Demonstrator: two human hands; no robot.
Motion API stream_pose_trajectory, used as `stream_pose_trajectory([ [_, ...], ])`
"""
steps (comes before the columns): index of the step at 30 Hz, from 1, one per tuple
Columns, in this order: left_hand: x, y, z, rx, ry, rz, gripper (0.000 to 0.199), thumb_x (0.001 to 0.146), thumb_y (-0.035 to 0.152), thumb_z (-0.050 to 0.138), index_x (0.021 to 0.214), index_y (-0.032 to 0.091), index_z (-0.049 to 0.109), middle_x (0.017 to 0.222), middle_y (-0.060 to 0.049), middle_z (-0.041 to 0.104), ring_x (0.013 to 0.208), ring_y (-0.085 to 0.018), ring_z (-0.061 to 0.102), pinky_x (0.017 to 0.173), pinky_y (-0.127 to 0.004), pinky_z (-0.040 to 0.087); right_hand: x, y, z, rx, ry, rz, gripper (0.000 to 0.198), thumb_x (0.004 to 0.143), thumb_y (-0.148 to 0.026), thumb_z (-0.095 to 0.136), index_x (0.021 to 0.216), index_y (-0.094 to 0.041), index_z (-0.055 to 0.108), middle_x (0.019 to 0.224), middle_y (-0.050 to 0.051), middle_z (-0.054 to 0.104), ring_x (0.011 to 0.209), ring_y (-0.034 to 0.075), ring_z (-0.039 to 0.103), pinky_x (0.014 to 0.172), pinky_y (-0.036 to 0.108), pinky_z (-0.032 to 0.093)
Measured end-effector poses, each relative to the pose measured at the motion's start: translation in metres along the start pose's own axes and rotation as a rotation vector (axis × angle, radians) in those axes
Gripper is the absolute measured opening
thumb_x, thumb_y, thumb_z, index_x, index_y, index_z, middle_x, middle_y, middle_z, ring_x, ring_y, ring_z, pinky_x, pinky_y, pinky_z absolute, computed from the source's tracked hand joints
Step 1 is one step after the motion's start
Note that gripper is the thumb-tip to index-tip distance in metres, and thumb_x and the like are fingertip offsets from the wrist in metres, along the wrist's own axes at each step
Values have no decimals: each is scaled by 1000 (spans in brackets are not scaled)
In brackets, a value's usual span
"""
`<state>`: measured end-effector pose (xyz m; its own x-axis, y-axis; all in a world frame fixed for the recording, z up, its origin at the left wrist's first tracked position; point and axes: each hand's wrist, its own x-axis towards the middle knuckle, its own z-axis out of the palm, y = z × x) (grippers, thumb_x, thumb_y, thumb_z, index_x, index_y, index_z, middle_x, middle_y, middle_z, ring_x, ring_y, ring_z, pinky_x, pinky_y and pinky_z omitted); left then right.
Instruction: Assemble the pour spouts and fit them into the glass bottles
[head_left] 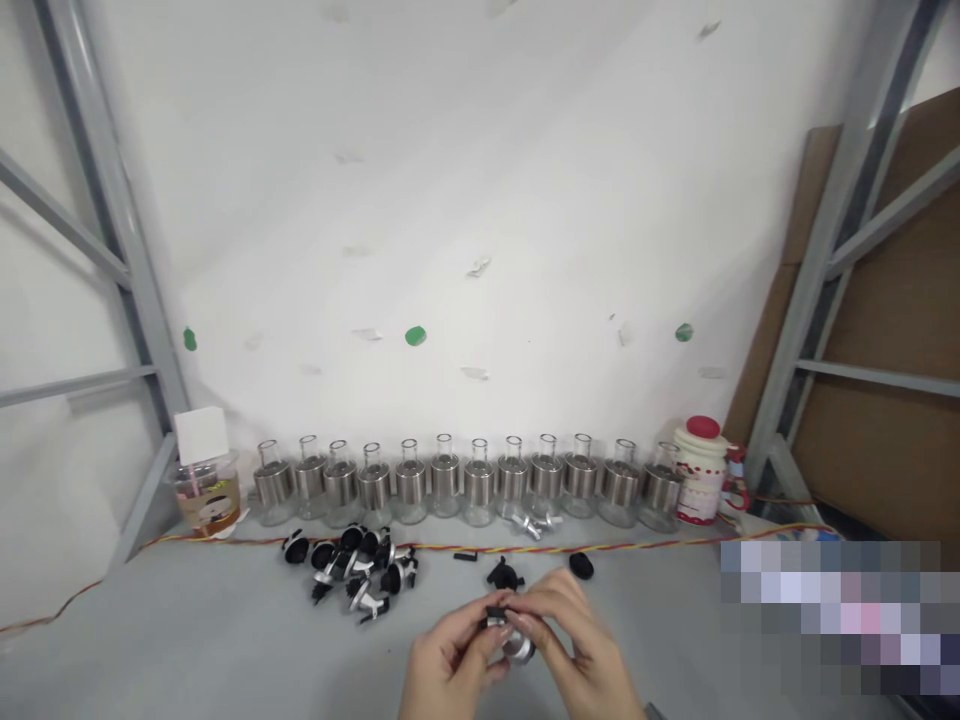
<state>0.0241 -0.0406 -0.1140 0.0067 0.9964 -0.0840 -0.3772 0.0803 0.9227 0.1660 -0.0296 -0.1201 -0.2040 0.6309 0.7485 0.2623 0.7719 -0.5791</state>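
Close to the front of the table, my left hand (pixel 446 660) and my right hand (pixel 581 645) meet around a small silver-and-black pourer cap (pixel 519 648). Fingertips of both hands pinch its black upper part, and its round silver body shows below them. Part of the cap is covered by my fingers. Just beyond my hands lies a black plastic cap part (pixel 505 574) with small arms. To its right rests a round black cap piece (pixel 581 566). A pile of silver-and-black pourer caps (pixel 360 560) lies to the left.
Glass bottles with metal sleeves (pixel 480 485) stand in a row along the wall. Small silver pieces (pixel 534 525) and a black strip (pixel 465 556) lie in front. A twisted red-yellow wire (pixel 637 545) crosses the table. A drink cup (pixel 210 500) and a lidded mug (pixel 699 480) flank the row.
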Motion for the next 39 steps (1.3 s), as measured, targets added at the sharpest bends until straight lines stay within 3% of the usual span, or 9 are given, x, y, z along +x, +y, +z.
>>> stream_pose_trajectory([
  [7,-1,0,-2,26,11,48,50,44,52,77,81,19,73,81,-7,72,76,-26,66,56,-30,58,0,-5,0,0,7,-45,25,83,-9,48,101,-24,57,86,4,61,82,17,56,71,29,47],
  [12,-1,-9,-8,140,-4,287,43,58,52,70,91,25,70,82,-3,72,70,-21,67,57,-29,59,-1,-5,0,-85,-7,-178,31,81,-6,51,107,-23,55,89,6,61,81,17,55,70,29,48],
  [15,0,-12,-11,208,-1,385,40,65,49,66,100,29,66,78,1,72,62,-16,65,57,-26,59,-2,-5,1,-107,-15,-187,33,82,-7,50,110,-23,53,90,6,61,81,17,55,70,29,47],
  [21,-1,-12,-13,243,14,459,21,69,41,65,87,30,71,88,1,71,72,-18,67,59,-23,58,-6,0,6,-79,24,7,26,83,-15,52,105,-26,55,93,4,59,87,17,56,75,26,48],
  [26,-4,-9,-9,248,15,497,21,69,39,66,86,29,71,87,0,72,73,-18,67,61,-23,58,-7,3,7,-23,87,141,14,86,-20,47,90,-24,60,86,4,57,84,16,57,75,24,48],
  [32,-5,-3,-6,271,75,398,26,63,46,68,80,27,73,85,-4,72,73,-22,67,60,-24,58,-2,-2,4,13,104,182,21,86,-27,47,105,-23,56,84,5,58,81,17,56,74,27,48],
  [35,-4,-4,-7,342,37,425,25,65,46,67,81,27,73,84,-5,72,74,-23,67,67,-25,56,3,-2,2,30,91,239,17,86,-31,47,85,-21,61,79,4,58,78,17,57,71,26,47],
  [39,-1,-10,-10,417,-5,462,23,68,42,65,83,27,73,83,-6,72,73,-22,67,72,-26,54,9,3,-2,57,8,321,26,85,-36,48,68,-19,58,67,1,54,67,15,55,64,24,45],
])
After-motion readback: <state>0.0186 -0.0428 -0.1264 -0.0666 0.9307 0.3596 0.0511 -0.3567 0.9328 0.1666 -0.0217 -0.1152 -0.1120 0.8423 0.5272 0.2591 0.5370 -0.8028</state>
